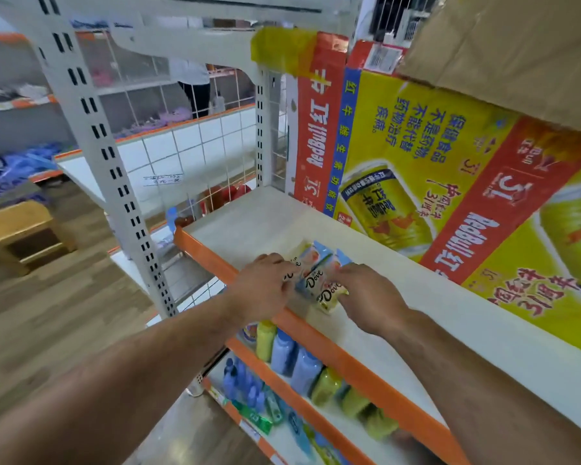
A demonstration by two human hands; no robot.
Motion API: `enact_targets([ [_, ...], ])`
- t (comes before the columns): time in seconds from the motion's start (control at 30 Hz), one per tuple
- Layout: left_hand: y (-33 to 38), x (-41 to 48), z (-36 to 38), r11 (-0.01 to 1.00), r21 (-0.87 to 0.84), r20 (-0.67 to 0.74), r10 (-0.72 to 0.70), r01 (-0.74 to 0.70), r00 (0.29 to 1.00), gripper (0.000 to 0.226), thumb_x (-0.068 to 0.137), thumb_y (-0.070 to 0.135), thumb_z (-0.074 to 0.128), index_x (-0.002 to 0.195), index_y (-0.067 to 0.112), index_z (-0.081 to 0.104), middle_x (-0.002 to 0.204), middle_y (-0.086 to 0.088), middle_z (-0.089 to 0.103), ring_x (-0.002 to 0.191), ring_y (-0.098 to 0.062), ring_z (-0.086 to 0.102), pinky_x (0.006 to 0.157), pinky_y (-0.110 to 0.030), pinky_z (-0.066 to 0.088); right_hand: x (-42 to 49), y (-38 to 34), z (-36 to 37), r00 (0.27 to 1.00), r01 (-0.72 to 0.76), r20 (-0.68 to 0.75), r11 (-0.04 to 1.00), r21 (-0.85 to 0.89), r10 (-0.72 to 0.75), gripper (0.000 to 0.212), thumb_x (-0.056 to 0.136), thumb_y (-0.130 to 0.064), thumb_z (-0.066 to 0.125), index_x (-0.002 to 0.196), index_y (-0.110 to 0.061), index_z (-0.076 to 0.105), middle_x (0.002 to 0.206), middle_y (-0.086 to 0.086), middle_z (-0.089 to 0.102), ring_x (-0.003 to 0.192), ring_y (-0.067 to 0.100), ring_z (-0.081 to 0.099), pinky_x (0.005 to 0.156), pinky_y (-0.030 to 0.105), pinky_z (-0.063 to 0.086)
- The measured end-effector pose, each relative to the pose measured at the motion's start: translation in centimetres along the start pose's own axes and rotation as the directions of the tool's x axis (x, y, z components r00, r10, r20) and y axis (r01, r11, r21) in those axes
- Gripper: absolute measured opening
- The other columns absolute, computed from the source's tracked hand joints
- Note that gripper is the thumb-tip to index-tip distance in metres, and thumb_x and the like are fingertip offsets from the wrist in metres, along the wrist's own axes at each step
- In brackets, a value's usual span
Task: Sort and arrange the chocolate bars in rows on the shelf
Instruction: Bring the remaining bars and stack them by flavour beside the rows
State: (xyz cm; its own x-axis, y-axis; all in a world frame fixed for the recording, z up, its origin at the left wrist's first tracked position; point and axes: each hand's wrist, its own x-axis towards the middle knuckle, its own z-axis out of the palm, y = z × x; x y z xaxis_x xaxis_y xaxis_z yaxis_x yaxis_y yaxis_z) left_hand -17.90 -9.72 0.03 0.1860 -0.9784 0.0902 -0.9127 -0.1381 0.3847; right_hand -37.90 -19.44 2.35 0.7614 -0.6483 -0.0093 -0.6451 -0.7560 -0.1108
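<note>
Several Dove chocolate bars (316,273) in pale yellow and light blue wrappers lie side by side near the front edge of a white shelf (416,297) with an orange lip. My left hand (265,286) rests on the left end of the bars, fingers over the leftmost one. My right hand (366,293) touches the right side of the group, fingertips on the yellow-wrapped bar. Both hands partly hide the bars. How tightly the fingers curl is hard to tell.
Large yellow and red drink cartons (433,179) stand along the back of the shelf on the right. A brown cardboard box (517,45) sits above them. Bottles (289,357) fill the shelf below. A white perforated upright (114,162) stands at left, wooden floor beyond.
</note>
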Motion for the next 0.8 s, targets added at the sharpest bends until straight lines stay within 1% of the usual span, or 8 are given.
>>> enact_targets([
  [0.03,-0.2,0.9,0.0,1.000,-0.007,0.020,-0.004,0.005,1.000,0.029,0.093,0.031,0.047,0.118,0.029,0.062,0.109,0.003,0.057,0.103,-0.018,0.052,0.090,-0.036,0.047,1.1,0.4,-0.1,1.000,0.024,0.005,1.000,-0.019,-0.024,0.038,0.090,-0.017,0.054,0.126,-0.030,0.055,0.127,-0.002,0.056,0.115,0.022,0.049,0.089,0.036,0.047],
  [0.1,-0.6,3.0,0.1,0.999,0.008,0.072,-0.036,0.036,0.997,0.024,0.095,0.037,0.046,0.106,0.028,0.065,0.102,0.003,0.056,0.100,-0.018,0.055,0.086,-0.034,0.048,3.3,1.4,-0.2,0.996,0.084,0.031,0.994,-0.065,-0.082,0.040,0.086,-0.012,0.056,0.122,-0.029,0.057,0.126,-0.003,0.056,0.113,0.022,0.050,0.088,0.035,0.048],
  [0.17,-0.7,4.2,0.0,0.998,0.032,0.139,-0.060,0.056,0.989,0.026,0.093,0.046,0.048,0.099,0.026,0.063,0.095,0.004,0.055,0.095,-0.018,0.056,0.081,-0.035,0.048,4.6,1.9,-0.5,0.988,0.139,0.086,0.985,-0.107,-0.130,0.039,0.084,-0.009,0.054,0.116,-0.030,0.059,0.125,-0.007,0.055,0.112,0.022,0.049,0.081,0.032,0.046],
  [0.27,-0.7,5.8,-0.1,0.994,0.063,0.204,-0.099,0.088,0.974,0.034,0.085,0.047,0.061,0.110,0.025,0.059,0.102,0.002,0.057,0.094,-0.018,0.056,0.080,-0.035,0.048,6.6,3.0,-0.5,0.965,0.208,0.183,0.971,-0.114,-0.186,0.041,0.084,-0.009,0.053,0.117,-0.032,0.060,0.122,-0.008,0.056,0.108,0.022,0.051,0.069,0.028,0.039],
  [0.4,-0.7,7.2,-0.3,0.990,0.041,0.270,-0.140,0.134,0.952,0.046,0.072,0.044,0.076,0.109,0.024,0.056,0.100,0.002,0.056,0.089,-0.017,0.054,0.074,-0.034,0.049,8.4,4.1,-0.9,0.938,0.248,0.258,0.968,-0.032,-0.232,0.049,0.080,-0.014,0.061,0.126,-0.030,0.057,0.122,-0.008,0.052,0.111,0.019,0.047,0.079,0.031,0.044],
  [0.5,-0.7,7.8,-0.5,0.990,0.061,0.318,-0.142,0.129,0.937,0.052,0.068,0.044,0.079,0.109,0.019,0.057,0.098,0.000,0.058,0.088,-0.019,0.056,0.074,-0.035,0.050,9.1,4.3,-1.1,0.923,0.273,0.282,0.962,0.000,-0.262,0.050,0.076,-0.020,0.068,0.123,-0.031,0.057,0.118,-0.010,0.051,0.108,0.016,0.046,0.076,0.029,0.043],
  [0.7,-0.7,8.1,-1.0,0.993,0.048,0.380,-0.117,0.107,0.918,0.035,0.067,0.031,0.079,0.093,0.010,0.069,0.088,-0.006,0.070,0.074,-0.018,0.067,0.066,-0.037,0.057,9.3,4.2,-1.4,0.913,0.289,0.300,0.957,0.002,-0.276,0.044,0.076,-0.021,0.070,0.117,-0.031,0.058,0.109,-0.010,0.053,0.102,0.015,0.048,0.073,0.030,0.044],
  [0.8,-0.4,8.0,-1.1,0.993,0.092,0.363,-0.102,0.073,0.926,0.025,0.067,0.028,0.077,0.082,0.009,0.069,0.077,-0.006,0.069,0.068,-0.018,0.065,0.059,-0.033,0.053,9.1,4.4,-1.4,0.910,0.326,0.278,0.945,-0.021,-0.308,0.035,0.076,-0.025,0.069,0.109,-0.030,0.059,0.100,-0.008,0.051,0.098,0.016,0.049,0.070,0.032,0.043],
])
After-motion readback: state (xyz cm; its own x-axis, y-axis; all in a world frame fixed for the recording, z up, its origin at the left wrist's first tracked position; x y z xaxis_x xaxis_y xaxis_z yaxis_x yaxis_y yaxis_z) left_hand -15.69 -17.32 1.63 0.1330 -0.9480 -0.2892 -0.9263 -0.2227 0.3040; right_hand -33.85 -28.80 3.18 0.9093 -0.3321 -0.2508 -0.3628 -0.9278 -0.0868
